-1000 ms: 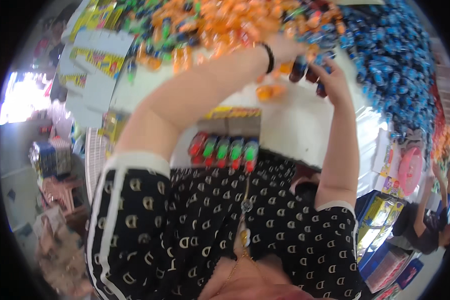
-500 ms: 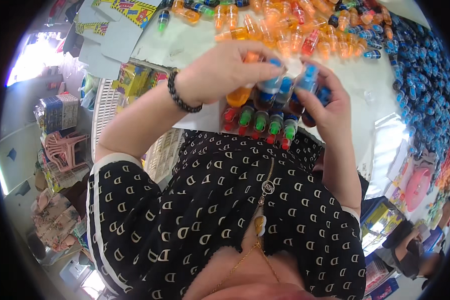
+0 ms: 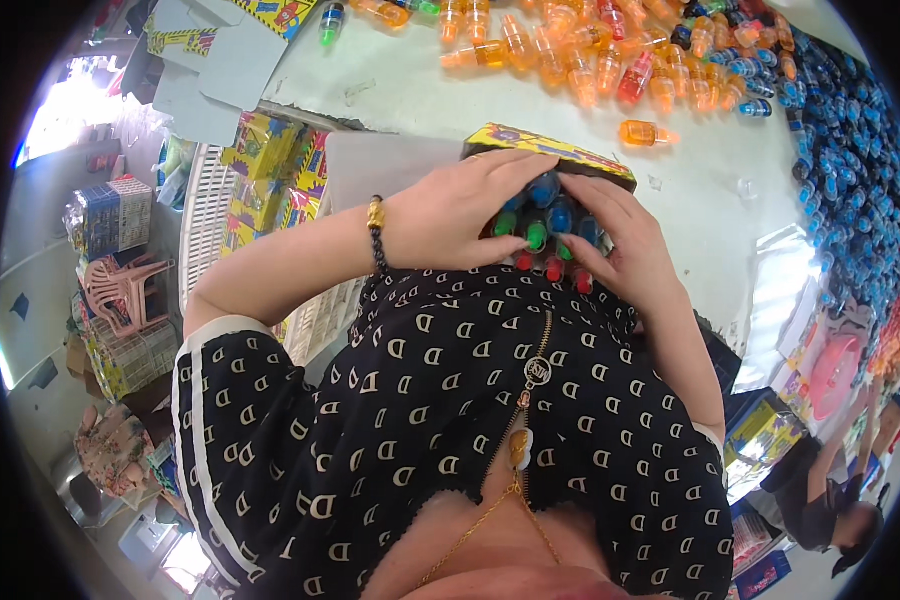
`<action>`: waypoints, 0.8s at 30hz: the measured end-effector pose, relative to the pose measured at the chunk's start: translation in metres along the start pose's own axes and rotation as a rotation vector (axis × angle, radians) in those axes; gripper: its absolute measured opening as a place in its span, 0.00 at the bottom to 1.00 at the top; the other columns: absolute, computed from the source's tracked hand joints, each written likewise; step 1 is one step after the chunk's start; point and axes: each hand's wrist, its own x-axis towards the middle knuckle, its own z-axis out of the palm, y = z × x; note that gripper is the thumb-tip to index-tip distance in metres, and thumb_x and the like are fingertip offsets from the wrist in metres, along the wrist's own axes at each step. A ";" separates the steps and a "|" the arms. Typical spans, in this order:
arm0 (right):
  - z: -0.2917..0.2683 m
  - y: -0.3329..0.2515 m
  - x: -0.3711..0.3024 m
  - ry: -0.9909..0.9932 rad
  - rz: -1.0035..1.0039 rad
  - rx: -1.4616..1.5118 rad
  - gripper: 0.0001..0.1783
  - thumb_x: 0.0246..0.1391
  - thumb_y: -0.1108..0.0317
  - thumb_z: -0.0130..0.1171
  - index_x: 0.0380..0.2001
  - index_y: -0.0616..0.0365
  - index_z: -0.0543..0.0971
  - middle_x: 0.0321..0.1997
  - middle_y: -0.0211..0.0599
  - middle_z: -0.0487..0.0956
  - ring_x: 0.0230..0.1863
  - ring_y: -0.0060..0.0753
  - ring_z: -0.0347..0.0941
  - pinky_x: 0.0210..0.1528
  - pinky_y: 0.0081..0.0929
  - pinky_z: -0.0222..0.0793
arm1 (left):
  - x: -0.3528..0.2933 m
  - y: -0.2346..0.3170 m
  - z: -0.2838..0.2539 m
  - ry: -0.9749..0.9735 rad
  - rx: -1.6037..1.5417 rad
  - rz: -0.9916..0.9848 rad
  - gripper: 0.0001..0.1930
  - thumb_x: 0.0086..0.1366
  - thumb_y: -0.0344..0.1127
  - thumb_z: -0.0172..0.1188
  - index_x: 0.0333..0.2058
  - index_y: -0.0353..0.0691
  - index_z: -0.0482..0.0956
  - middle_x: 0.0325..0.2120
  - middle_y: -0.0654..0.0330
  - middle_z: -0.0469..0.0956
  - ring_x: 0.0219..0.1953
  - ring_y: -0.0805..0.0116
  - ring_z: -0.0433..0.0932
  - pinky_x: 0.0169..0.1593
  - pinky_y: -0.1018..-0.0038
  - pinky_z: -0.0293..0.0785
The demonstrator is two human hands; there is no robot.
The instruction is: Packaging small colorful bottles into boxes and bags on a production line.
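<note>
Several small bottles (image 3: 537, 237) with blue, green and red caps are stacked in rows close to my front. My left hand (image 3: 470, 208) curls over their left side, its thumb beside a green cap. From the other side my right hand (image 3: 620, 232) wraps round them, thumb near the blue and green caps. Just beyond the bottles, a yellow and black printed carton (image 3: 552, 152) shows its far edge. My hands hide most of the stack and the carton's lower part. A single orange bottle (image 3: 648, 132) lies on the table past my right hand.
Loose orange bottles (image 3: 580, 60) cover the table's far side, and a large heap of blue ones (image 3: 855, 170) spreads at right. Flat cartons (image 3: 205, 85) lie at far left. Below them, a white basket (image 3: 202, 215) stands beside yellow boxes (image 3: 260, 150). A person (image 3: 820, 490) is at lower right.
My left hand has let go of an orange bottle, and one now lies on the table. Both hands have come down around the stacked bottles. The printed carton edge has come into view.
</note>
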 end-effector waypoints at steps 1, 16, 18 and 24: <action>0.001 -0.001 -0.001 0.000 -0.001 0.001 0.29 0.45 0.69 0.66 0.54 0.55 0.73 0.53 0.42 0.75 0.53 0.47 0.73 0.55 0.35 0.69 | 0.002 0.001 -0.001 0.000 0.001 -0.001 0.27 0.56 0.32 0.61 0.54 0.36 0.66 0.53 0.51 0.69 0.55 0.54 0.70 0.54 0.65 0.71; 0.016 -0.018 -0.026 0.127 -0.158 -0.309 0.20 0.43 0.64 0.69 0.41 0.57 0.79 0.45 0.39 0.80 0.46 0.41 0.77 0.45 0.31 0.75 | 0.000 -0.003 0.007 -0.147 0.066 0.029 0.23 0.59 0.34 0.61 0.53 0.38 0.69 0.45 0.51 0.76 0.47 0.53 0.75 0.50 0.64 0.73; 0.019 -0.016 -0.022 0.146 -0.097 -0.305 0.20 0.43 0.63 0.69 0.41 0.57 0.79 0.45 0.39 0.80 0.46 0.41 0.77 0.45 0.31 0.75 | 0.000 -0.003 0.013 -0.117 0.100 0.033 0.22 0.59 0.34 0.60 0.53 0.38 0.69 0.44 0.51 0.76 0.47 0.53 0.76 0.50 0.64 0.74; 0.000 -0.013 -0.013 0.100 0.009 -0.182 0.19 0.47 0.65 0.66 0.44 0.58 0.78 0.45 0.41 0.79 0.46 0.42 0.77 0.47 0.31 0.74 | 0.012 0.004 0.006 -0.146 0.087 -0.091 0.16 0.61 0.38 0.58 0.45 0.37 0.74 0.39 0.53 0.78 0.43 0.55 0.77 0.47 0.65 0.74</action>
